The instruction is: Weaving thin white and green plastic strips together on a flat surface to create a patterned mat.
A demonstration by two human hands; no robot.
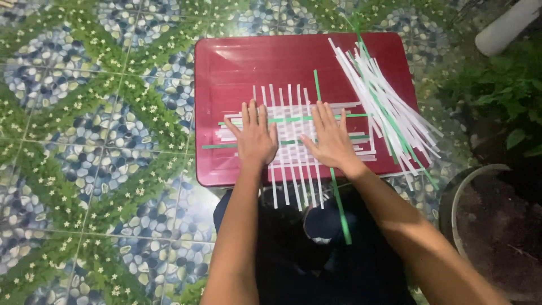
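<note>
We press both hands, left hand (255, 138) and right hand (333, 141), spread flat on the woven strip mat (291, 127) (white and green) atop the red lid (237, 68).

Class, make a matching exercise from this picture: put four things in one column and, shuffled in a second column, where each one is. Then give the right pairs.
1. left hand
2. loose strip pile
3. red lid
4. pot of soil

A. right part of the lid
B. flat on the woven strips
C. lower right, on the ground
D. on the tiled floor

Pairs: 1-B, 2-A, 3-D, 4-C
</note>
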